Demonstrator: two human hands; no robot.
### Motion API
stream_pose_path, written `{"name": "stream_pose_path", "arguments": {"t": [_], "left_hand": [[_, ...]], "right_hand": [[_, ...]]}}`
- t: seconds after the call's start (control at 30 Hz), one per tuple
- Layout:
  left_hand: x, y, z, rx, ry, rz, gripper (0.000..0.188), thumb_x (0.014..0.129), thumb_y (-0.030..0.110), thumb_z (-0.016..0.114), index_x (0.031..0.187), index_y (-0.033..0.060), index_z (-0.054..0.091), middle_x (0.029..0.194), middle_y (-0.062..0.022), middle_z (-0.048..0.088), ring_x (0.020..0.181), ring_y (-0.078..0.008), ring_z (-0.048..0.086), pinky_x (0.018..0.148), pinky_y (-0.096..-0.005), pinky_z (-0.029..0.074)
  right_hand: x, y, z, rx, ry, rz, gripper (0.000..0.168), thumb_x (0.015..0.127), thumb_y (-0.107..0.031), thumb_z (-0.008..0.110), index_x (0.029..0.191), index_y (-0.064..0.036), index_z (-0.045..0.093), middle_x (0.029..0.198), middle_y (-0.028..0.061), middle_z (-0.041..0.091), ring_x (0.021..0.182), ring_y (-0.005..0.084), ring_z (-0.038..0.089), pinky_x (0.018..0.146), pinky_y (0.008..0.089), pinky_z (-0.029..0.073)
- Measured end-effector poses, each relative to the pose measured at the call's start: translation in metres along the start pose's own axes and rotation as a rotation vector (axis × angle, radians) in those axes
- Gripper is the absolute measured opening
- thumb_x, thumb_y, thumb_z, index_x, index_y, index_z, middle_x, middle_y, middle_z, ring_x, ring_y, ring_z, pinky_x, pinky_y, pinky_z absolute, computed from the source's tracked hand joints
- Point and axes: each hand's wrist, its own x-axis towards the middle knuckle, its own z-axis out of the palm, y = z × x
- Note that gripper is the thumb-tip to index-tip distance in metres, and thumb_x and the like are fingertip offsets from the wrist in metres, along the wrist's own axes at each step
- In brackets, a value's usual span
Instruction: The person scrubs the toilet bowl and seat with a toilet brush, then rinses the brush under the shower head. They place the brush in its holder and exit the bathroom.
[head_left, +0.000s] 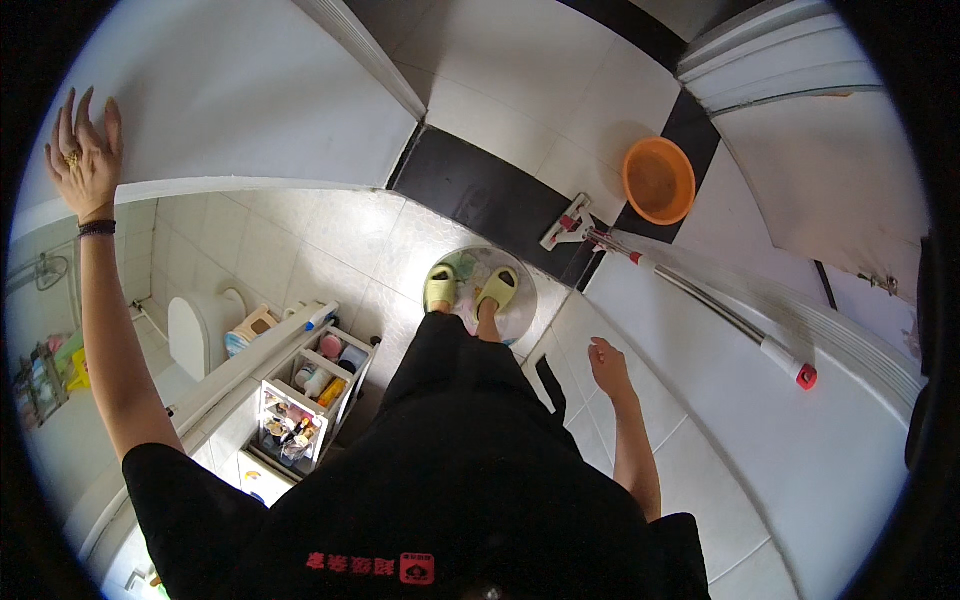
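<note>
My left hand (86, 161), with a ring and a dark bracelet, is spread against a white door panel (247, 97) at the upper left. My right hand (610, 369) hangs low beside my body; its fingers curl loosely and no object shows in it. Nearest to that hand on the right is a sponge mop with a metal pole (709, 306), leaning along a white wall panel. The mop head (566, 222) rests on the dark floor strip (480, 187). Beyond the mop stands an orange plastic basin (659, 180) holding brownish water.
My green slippers (440, 286) stand on a round floor mat (517, 319). A white storage trolley (352, 388) with bottles and jars stands on the left. Behind it are a toilet (196, 330) and a glass-sided area. Another white door panel (817, 165) curves along the right.
</note>
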Motion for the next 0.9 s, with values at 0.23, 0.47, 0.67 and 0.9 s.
{"name": "stream_pose_path", "arguments": {"t": [0.23,0.47,0.67,0.9], "left_hand": [[-0.004,-0.002,0.004,-0.027,-0.003,-0.005,0.05,0.086,0.049,0.049,0.131,0.0305,0.038,0.138,0.0086,0.034,0.127,-0.0124,0.032,0.104,-0.042,0.026],[-0.004,0.0,0.006,-0.123,0.051,0.023,0.047,0.086,0.047,0.051,0.129,0.0296,0.041,0.138,0.0078,0.035,0.127,-0.0127,0.033,0.103,-0.0417,0.025],[-0.003,0.003,-0.005,-0.187,0.101,0.038,0.048,0.086,0.047,0.053,0.129,0.0301,0.042,0.137,0.0099,0.035,0.127,-0.0096,0.032,0.105,-0.0416,0.02],[0.002,0.01,-0.012,-0.045,0.054,0.0,0.037,0.083,0.039,0.06,0.117,0.0269,0.054,0.13,0.0108,0.045,0.119,-0.0057,0.039,0.101,-0.032,0.02]], "right_hand": [[-0.044,0.026,0.006,-0.15,-0.018,0.178,0.027,0.087,-0.019,0.05,0.106,-0.002,0.057,0.086,0.0191,0.064,0.081,0.0314,0.063,0.072,0.0357,0.049],[-0.045,0.032,0.048,-0.212,-0.091,0.146,0.031,0.086,-0.022,0.05,0.109,-0.001,0.055,0.09,0.0237,0.062,0.086,0.0383,0.06,0.075,0.0428,0.048],[-0.049,-0.031,0.053,-0.087,0.028,0.123,0.031,0.086,-0.02,0.049,0.109,0.0,0.055,0.089,0.0228,0.062,0.085,0.0377,0.06,0.074,0.0424,0.048],[-0.053,-0.085,0.071,-0.142,0.021,0.105,0.033,0.088,-0.02,0.048,0.113,0.001,0.053,0.097,0.0239,0.061,0.092,0.0371,0.058,0.08,0.041,0.046]]}}
